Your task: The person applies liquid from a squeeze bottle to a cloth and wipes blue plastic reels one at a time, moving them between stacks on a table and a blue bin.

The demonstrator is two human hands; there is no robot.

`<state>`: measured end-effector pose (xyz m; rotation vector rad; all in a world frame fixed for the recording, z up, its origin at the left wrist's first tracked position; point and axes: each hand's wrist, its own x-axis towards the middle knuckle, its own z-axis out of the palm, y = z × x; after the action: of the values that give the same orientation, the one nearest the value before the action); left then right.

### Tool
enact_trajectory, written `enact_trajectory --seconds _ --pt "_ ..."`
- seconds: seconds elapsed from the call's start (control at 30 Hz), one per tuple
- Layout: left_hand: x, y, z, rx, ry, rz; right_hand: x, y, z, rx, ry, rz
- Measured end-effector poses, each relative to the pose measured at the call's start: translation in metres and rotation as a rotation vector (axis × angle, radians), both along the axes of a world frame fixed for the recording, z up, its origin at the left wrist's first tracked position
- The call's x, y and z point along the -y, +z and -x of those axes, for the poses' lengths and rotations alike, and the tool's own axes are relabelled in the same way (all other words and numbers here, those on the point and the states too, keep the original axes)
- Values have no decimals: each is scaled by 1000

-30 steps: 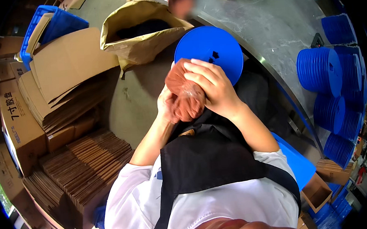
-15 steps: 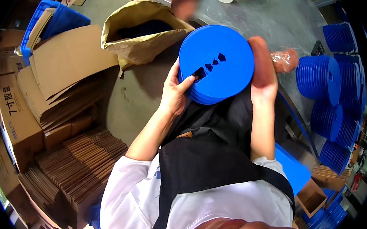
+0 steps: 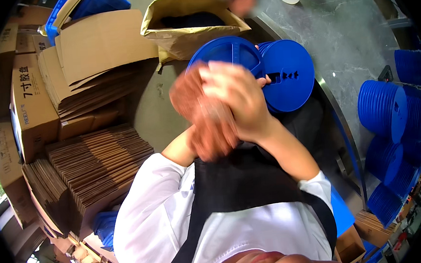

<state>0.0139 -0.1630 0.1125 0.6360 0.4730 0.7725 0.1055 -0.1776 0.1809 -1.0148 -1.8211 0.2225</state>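
While left fingers (image 3: 264, 81) clasp blue reels (image 3: 292, 94), right fingers (image 3: 222, 82) wrap brown bundle (image 3: 185, 95); grey tabletop (image 3: 351, 43) beyond metal edge (image 3: 322, 81).

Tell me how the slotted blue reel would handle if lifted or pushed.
The slotted blue reel is probably stiff, given its flat, unbent face. Set on edge, it might roll, since its rim is round.

Looked like smooth plastic on the blue reels (image 3: 301, 88), matt cardboard on brown sheets (image 3: 109, 45), cloth on the apron (image 3: 244, 190).
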Motion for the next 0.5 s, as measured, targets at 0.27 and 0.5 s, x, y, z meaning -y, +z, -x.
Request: enact_trajectory --seconds 0.27,0.5 --pt "-6 11 -11 39 59 -33 48 -29 -41 -57 -413 262" --pt "-9 -6 11 -158 58 -48 61 -59 -117 -123 -941 340"
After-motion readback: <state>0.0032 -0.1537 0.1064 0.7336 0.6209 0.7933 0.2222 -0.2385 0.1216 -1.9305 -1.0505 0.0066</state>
